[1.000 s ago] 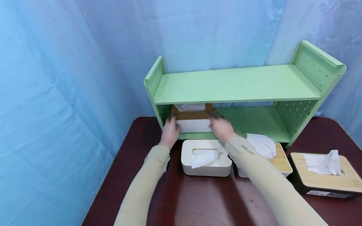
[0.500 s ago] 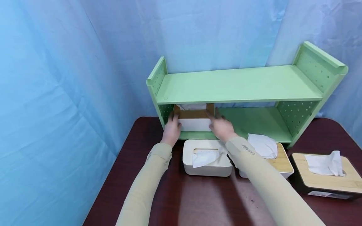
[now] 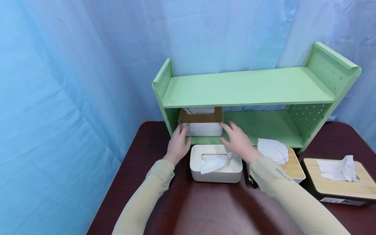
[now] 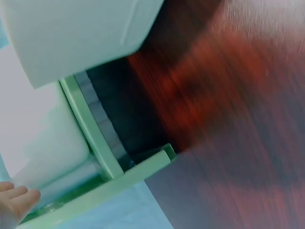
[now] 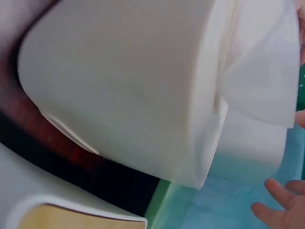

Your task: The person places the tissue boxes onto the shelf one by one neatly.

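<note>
Box (image 3: 204,129) in green shelf (image 3: 264,127), tissue (image 3: 202,110) atop, fingers (image 3: 226,127) beside

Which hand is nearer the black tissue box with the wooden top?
Right. The right hand is left of the black tissue box, at the front of the shelf; the left hand is farther left, by the shelf's left end.

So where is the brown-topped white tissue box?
In the head view, the brown-topped box sits on the lower level of the green two-tier shelf, at its left end, behind the all-white tissue box.
</note>
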{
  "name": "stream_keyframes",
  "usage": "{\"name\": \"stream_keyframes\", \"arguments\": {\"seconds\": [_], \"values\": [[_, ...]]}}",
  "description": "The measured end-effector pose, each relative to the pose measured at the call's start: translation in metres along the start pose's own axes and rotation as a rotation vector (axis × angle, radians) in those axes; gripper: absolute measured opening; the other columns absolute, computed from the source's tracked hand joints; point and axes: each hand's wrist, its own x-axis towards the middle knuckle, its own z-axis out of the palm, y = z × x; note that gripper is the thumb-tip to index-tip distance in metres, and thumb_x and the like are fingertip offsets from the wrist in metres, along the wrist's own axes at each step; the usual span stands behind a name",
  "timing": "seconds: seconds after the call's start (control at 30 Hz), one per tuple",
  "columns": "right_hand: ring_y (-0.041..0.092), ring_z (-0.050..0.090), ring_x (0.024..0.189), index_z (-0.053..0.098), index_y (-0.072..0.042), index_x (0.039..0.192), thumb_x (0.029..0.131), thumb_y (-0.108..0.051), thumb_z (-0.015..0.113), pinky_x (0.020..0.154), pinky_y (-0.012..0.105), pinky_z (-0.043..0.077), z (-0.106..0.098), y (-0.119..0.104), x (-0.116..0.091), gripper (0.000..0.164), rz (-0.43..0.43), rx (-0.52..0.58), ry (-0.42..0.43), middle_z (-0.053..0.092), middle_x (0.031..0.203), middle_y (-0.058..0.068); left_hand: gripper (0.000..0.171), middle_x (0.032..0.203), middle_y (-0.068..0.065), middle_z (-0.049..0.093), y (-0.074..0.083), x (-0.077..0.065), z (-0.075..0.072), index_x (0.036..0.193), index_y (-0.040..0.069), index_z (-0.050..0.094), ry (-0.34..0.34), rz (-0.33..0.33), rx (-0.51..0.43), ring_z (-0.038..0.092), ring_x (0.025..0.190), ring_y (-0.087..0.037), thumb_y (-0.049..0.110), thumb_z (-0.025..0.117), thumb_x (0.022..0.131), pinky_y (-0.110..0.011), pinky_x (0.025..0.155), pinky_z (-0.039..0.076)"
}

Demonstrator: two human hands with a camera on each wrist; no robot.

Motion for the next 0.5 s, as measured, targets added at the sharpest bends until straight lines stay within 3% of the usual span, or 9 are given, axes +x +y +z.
{"name": "stream_keyframes", "arguments": {"seconds": [0.27,0.5], "values": [[0.049,0.036,0.13,0.045,-0.004,0.138,0.091,-0.018,0.062,0.096,0.059,0.041,-0.007,0.004,-0.034,0.052,-0.034,0.082,0.064,0.026,0.15,0.027,0.049,0.144,-0.026,0.038,0.012,-0.019,-0.011,0.137,0.007,0.047,-0.001,0.031,-0.046,0.044,0.128,-0.04,0.016,0.061,0.091,-0.051,0.092,0.048],[0.048,0.032,0.132,0.044,-0.004,0.139,0.09,-0.021,0.065,0.099,0.064,0.033,-0.019,0.004,-0.059,0.056,-0.021,0.17,0.114,0.022,0.151,0.027,0.053,0.146,-0.027,0.034,0.021,-0.032,-0.027,0.14,0.008,0.045,0.017,0.055,-0.17,0.037,0.133,-0.041,0.018,0.062,0.091,-0.056,0.1,0.04]]}}
